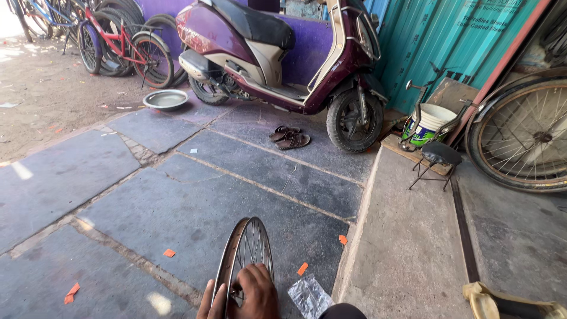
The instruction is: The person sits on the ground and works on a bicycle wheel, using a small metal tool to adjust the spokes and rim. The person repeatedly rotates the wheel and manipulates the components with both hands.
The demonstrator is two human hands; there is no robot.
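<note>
I see a bare spoked bicycle rim (243, 260) upright on edge, near the scooter (277, 56); right hand (257, 293) fingers curled around it, left hand (211, 304) touching.

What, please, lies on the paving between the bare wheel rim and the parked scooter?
In the head view, between the wheel rim and scooter, only a pair of sandals lies on stone slabs.

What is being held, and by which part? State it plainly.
A bare metal spoked bicycle wheel rim, standing upright on the stone floor. A hand grips its lower rim and spokes; which hand it is cannot be told.
</note>
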